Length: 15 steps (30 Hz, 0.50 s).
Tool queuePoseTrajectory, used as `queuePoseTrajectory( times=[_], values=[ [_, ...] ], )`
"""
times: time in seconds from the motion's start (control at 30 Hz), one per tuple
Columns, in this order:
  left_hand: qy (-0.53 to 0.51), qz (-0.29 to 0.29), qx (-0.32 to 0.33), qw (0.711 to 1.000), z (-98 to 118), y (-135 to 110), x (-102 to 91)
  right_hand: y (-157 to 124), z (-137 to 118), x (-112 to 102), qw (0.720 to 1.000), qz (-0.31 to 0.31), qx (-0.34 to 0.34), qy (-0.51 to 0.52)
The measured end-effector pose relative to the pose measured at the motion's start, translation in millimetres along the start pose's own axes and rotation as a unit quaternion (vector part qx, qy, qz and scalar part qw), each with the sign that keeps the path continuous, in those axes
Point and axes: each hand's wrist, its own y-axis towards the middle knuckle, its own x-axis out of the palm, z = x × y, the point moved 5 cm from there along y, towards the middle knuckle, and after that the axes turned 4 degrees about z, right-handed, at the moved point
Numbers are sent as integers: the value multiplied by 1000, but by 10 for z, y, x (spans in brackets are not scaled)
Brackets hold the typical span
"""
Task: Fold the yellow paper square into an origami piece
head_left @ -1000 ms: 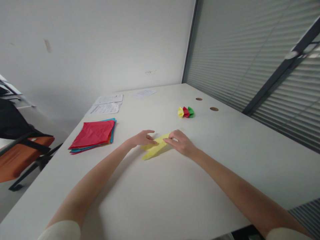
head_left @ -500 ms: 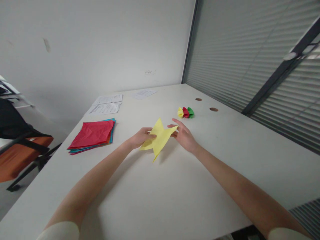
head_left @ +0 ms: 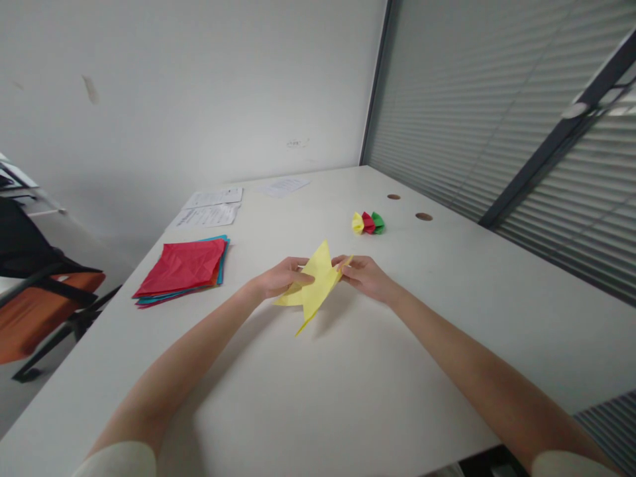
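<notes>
A folded yellow paper [head_left: 314, 286] with pointed corners is held just above the white table [head_left: 348, 371], tilted up. My left hand [head_left: 281, 276] pinches its left side with fingers closed on it. My right hand [head_left: 365, 275] grips its right corner between thumb and fingers. Beyond my right hand sit three small folded paper pieces [head_left: 368, 222], yellow, red and green, side by side.
A stack of coloured paper sheets [head_left: 185, 267], red on top, lies at the left of the table. White printed sheets [head_left: 211, 207] lie near the far edge by the wall. Two round cable holes [head_left: 423, 216] are at the right. An orange chair [head_left: 34, 311] stands left of the table.
The yellow paper was lying flat under both hands, then was lifted off the table and stood up. My right hand, open half a second ago, has closed on its right corner.
</notes>
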Motion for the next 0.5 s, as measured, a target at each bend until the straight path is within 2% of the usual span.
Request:
queuePoseTrajectory(
  times=[0.1, 0.33, 0.5],
  values=[
    [32, 7, 20, 999, 13, -1, 39, 28, 50, -23, 999, 28, 4, -33],
    [104, 52, 72, 991, 61, 11, 97, 51, 2, -40, 988, 101, -63, -98],
    [202, 174, 101, 959, 107, 6, 128, -4, -100, 81, 980, 132, -105, -107]
  ],
)
